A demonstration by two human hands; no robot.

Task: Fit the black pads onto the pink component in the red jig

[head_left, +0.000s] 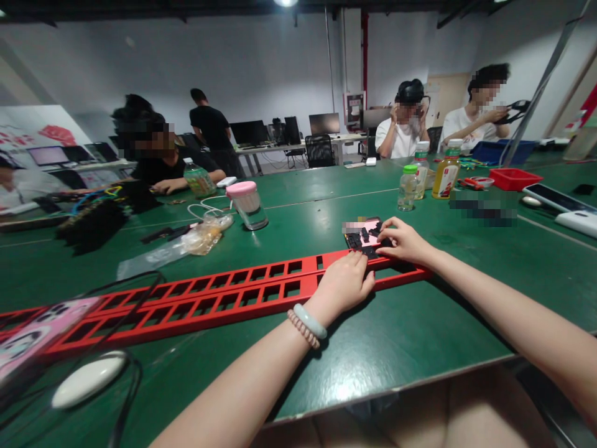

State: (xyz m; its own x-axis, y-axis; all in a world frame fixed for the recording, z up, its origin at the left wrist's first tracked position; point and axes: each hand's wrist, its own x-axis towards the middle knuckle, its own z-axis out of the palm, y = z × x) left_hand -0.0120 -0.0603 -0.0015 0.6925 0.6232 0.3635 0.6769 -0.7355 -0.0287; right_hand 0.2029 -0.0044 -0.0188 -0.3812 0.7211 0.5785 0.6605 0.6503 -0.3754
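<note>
Red slotted plastic rail [224,295] is laid lengthwise across the green table [420,323], with the left hand [342,285] pressed palm-down, fingers loosely curled, on its right end, nothing being gripped. Small black parts [366,239] on a pink sheet [368,235] just behind the rail are touched by the right hand [405,241], fingers bent to pinch at them; whether a piece is actually held cannot be told. A pink-lidded jar [248,204] and bottles [410,185] are seen farther back, with co-workers seated beyond.
</note>
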